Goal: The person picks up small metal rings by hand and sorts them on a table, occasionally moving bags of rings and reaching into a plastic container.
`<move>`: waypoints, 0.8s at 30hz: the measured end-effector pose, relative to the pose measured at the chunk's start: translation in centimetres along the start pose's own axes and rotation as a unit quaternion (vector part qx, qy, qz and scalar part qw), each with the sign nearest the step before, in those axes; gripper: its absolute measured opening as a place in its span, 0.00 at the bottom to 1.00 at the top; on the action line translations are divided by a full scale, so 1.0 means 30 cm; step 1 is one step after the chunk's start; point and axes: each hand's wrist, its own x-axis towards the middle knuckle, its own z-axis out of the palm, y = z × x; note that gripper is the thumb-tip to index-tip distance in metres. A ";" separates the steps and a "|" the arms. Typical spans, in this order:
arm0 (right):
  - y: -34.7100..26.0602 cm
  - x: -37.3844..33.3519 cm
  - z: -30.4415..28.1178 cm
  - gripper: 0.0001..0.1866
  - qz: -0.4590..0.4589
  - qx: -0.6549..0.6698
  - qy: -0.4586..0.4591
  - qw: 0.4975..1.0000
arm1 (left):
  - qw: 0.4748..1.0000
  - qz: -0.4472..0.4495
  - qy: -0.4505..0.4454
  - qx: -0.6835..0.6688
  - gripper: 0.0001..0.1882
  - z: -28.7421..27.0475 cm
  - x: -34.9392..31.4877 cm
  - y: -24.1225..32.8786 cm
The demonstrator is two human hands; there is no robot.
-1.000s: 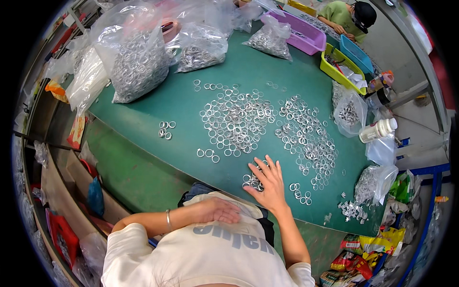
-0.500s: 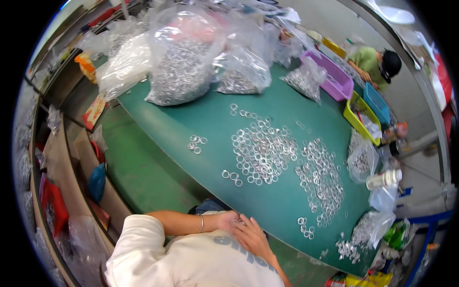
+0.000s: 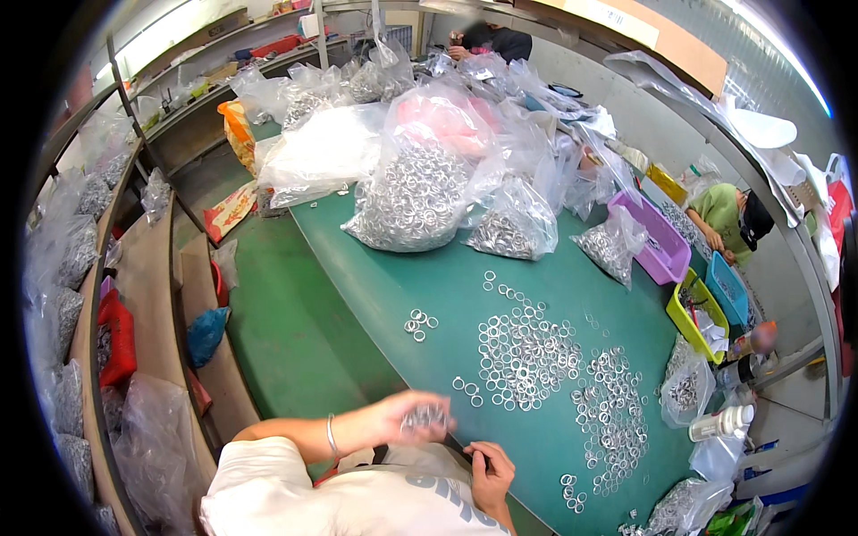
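My left hand (image 3: 404, 416), slightly smeared by motion, is raised by the near table edge and closed around a bunch of silvery metal rings (image 3: 424, 417). My right hand (image 3: 491, 472) hovers at that edge, its fingers curled together; whatever lies in them is hidden. On the green table (image 3: 384, 295) a large spread of rings (image 3: 527, 357) lies beyond my hands, with a second spread (image 3: 611, 420) to its right. Smaller groups lie apart: one on the left (image 3: 418, 325), another nearer my left hand (image 3: 467, 390), and one near my right hand (image 3: 573, 494).
Bulging clear bags of rings (image 3: 416, 192) stand at the table's far side. Purple (image 3: 657, 246), yellow-green (image 3: 693, 313) and blue (image 3: 726, 290) baskets line the right, beside a white bottle (image 3: 720, 422). A person in green (image 3: 722, 214) sits beyond. Shelves (image 3: 147, 313) stand left.
My hands, together at the table edge before, have separated. The left has risen with the rings; the right has moved slightly right and curled. The whole view has tilted up, showing more of the room.
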 end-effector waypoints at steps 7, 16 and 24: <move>0.037 0.032 0.022 0.08 0.060 0.000 0.024 0.998 | 0.902 0.403 -0.156 -0.023 0.12 0.756 -0.160 0.487; 0.044 0.088 0.022 0.10 0.053 -0.012 -0.013 0.998 | 0.686 0.663 0.213 0.210 0.16 1.119 -0.224 0.934; -0.205 0.911 0.128 0.35 0.154 0.084 -0.112 0.978 | -0.069 0.393 0.353 0.847 0.19 0.938 -0.287 0.676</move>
